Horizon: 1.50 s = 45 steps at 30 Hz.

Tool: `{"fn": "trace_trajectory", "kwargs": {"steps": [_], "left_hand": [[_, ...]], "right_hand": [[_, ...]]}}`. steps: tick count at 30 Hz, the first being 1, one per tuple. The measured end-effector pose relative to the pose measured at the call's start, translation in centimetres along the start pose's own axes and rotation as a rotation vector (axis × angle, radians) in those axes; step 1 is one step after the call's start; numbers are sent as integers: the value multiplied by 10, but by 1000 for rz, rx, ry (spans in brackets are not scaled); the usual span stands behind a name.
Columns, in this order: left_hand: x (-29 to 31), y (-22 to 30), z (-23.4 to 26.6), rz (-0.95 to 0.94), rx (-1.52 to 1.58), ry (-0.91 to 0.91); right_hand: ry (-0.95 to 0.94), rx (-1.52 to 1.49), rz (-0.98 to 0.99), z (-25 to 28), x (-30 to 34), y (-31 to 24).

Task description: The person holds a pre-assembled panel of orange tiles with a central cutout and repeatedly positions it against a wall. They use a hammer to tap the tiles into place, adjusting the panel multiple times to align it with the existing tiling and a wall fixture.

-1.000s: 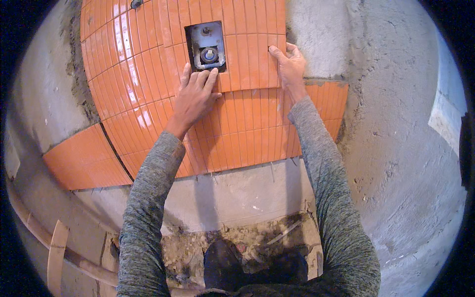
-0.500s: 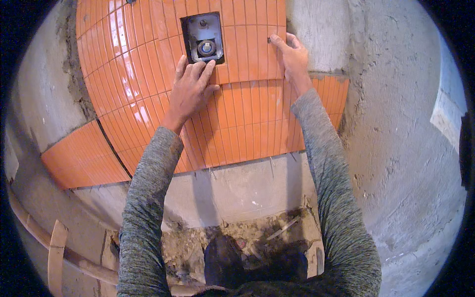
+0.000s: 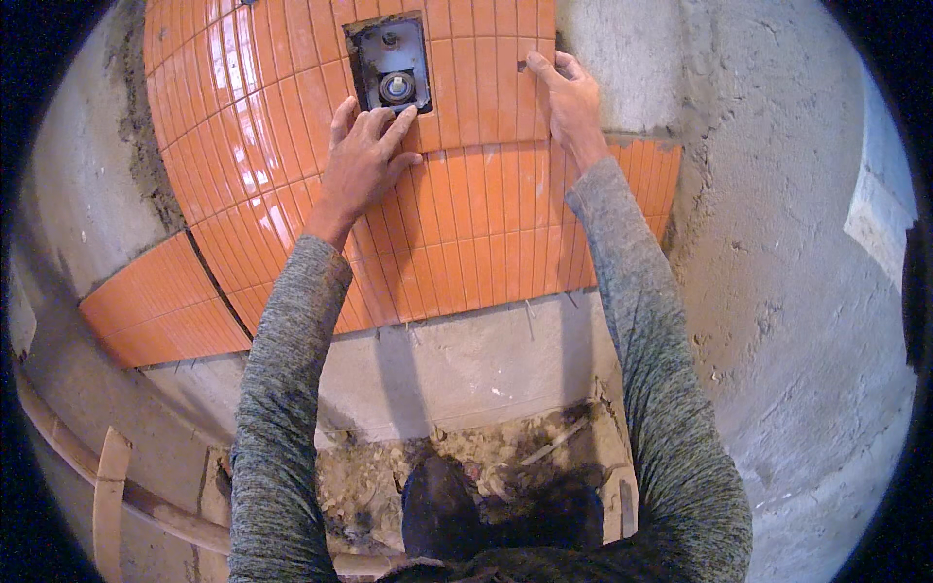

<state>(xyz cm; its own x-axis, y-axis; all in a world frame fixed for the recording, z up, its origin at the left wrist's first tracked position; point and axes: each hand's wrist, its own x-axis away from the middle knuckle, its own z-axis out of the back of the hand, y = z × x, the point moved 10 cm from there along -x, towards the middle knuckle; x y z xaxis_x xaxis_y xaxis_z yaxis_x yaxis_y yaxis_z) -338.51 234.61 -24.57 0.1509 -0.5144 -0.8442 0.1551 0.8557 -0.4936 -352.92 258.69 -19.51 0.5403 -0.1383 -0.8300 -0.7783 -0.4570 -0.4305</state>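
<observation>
Glossy orange ribbed tile covers much of the wall. My left hand [image 3: 367, 163] is against it with fingers apart, their tips at the lower rim of a rectangular cutout. Inside that cutout is a recessed box [image 3: 406, 49] with a round dark fitting [image 3: 397, 88] that has a pale centre. My right hand [image 3: 573, 105] grips the right edge of the upper orange tile [image 3: 476, 92], thumb on its face beside a small dark hole [image 3: 522, 66]. The fingers behind that edge are partly hidden. Under the upper tile runs a lower row of tile [image 3: 496, 199].
Bare grey wall [image 3: 777, 272] stretches along the right. Rubble [image 3: 369, 486] lies on the floor by my legs. At lower left, a wooden strip [image 3: 111, 496] crosses a long pipe-like bar [image 3: 175, 518]. A dark gap [image 3: 219, 284] separates the left tile section.
The tiled wall and both hands appear slightly higher and further left in view. Each hand keeps about the same place on the tile.
</observation>
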Motion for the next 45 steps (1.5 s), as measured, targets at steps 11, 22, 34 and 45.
{"fn": "trace_trajectory", "kwargs": {"steps": [11,22,34,45], "left_hand": [[-2,1,-1,-23,0,-44],[-7,1,4,-26,33,-53],[-11,0,2,-31,-28,-70],[-17,-4,1,-56,31,-77]], "right_hand": [[-25,-51,-23,7,1,7],[-79,-92,-8,5,-6,7],[-71,-43,-23,1,-1,-2],[-74,-84,-13,2,-6,0]]}}
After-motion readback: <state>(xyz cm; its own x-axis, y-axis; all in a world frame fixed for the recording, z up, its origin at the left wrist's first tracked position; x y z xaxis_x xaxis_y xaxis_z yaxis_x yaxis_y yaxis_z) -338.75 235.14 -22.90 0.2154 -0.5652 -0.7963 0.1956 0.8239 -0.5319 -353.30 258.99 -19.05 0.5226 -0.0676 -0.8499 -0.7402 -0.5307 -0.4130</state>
